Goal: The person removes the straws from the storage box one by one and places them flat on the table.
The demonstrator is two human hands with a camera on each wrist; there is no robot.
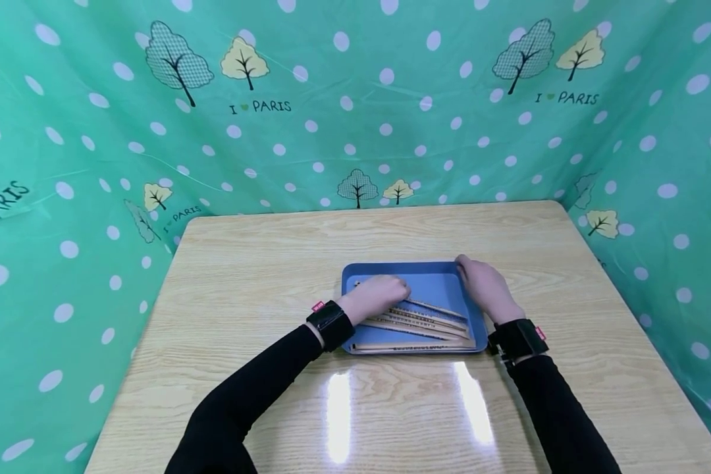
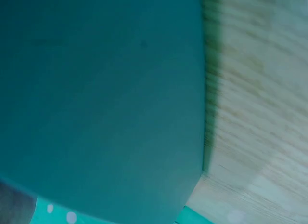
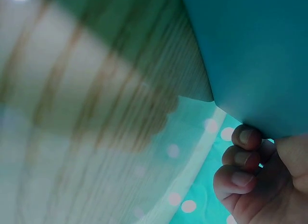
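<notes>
A shallow blue tray (image 1: 444,283) lies on the table, holding several long thin wooden pencils (image 1: 426,322) with dark printing. My left hand (image 1: 376,294) reaches over the tray's left side, bent down with its fingers hidden from view. One slanting pencil (image 1: 435,307) passes beneath that hand, its far end showing to the left; whether the fingers pinch it I cannot tell. My right hand (image 1: 482,283) grips the tray's far right corner, its curled fingers (image 3: 243,159) on the outside. The tray's outer wall (image 2: 110,103) fills most of the left wrist view.
The tray stands on a light wood-grain table (image 1: 261,263) with bright reflections toward the near side. A green dotted cloth (image 1: 308,158) hangs behind the table and along both sides. One pencil (image 1: 403,346) lies apart along the tray's near wall.
</notes>
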